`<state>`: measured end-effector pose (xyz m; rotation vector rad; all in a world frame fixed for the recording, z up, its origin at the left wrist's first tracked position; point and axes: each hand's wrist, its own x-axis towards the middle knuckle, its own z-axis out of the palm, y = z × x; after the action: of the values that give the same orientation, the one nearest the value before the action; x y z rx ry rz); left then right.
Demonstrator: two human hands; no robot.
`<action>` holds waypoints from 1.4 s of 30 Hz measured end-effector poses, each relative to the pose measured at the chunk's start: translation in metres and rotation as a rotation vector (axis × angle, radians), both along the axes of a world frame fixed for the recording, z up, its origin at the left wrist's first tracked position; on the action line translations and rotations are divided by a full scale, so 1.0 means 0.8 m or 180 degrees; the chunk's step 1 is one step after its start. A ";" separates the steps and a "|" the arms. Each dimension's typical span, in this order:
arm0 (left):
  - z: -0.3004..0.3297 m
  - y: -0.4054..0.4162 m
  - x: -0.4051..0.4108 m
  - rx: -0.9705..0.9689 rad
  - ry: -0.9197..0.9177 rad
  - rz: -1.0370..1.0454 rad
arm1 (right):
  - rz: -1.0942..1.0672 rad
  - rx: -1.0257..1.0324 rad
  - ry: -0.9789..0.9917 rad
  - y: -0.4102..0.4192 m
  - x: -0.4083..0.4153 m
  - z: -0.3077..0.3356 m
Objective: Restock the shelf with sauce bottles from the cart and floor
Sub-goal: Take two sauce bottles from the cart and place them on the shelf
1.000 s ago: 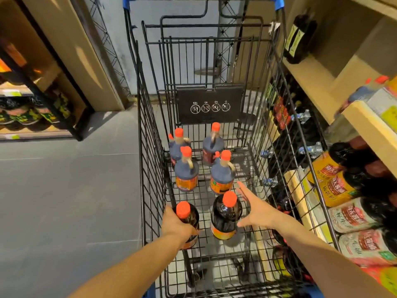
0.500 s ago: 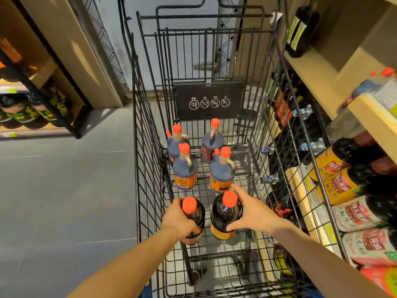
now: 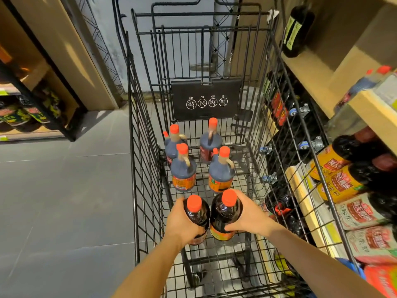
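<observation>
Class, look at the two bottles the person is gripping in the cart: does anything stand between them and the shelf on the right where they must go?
Yes. The cart's right wire wall stands between the shelf and both bottles, the left hand's bottle and the right hand's bottle. Above the bottles nothing visible blocks lifting them over it.

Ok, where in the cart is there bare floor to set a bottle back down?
Bare wire lies near the camera, behind the two held bottles, and along the cart's right wall beside the handled jugs. The middle and far left are crowded with jugs. Both hands fill the centre.
</observation>
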<state>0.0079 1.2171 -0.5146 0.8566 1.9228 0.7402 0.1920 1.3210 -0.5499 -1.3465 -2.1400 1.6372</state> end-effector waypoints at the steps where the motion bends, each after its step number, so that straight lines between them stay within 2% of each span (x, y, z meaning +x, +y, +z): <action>1: 0.001 0.003 -0.001 -0.0026 0.0039 -0.0028 | -0.0022 0.0013 -0.0009 0.000 -0.001 0.001; 6: 0.008 0.019 -0.007 -0.0038 0.0084 0.0015 | -0.0407 -0.0059 0.0133 0.011 0.005 0.012; 9: 0.023 0.029 -0.014 0.0087 -0.0337 0.0341 | -0.0839 -0.0171 0.0332 0.017 0.018 0.034; 16: 0.101 0.054 -0.044 0.0564 -0.0868 0.0375 | -0.1472 -0.0121 0.0913 0.027 0.055 0.130; 23: 0.236 0.055 -0.071 0.0782 -0.0928 0.0084 | -0.1639 -0.0159 0.1544 0.013 0.075 0.255; 31: 0.383 0.032 -0.057 0.1031 -0.1011 -0.0046 | -0.1923 -0.0179 0.2033 -0.032 0.086 0.392; 42: 0.491 0.014 -0.010 0.1325 -0.1043 -0.0963 | -0.2339 0.0162 0.2158 -0.129 0.123 0.480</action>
<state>0.0003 1.2286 -0.1219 1.1668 1.3317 1.0391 0.2906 1.2176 -0.1658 -1.1257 -1.1106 1.4114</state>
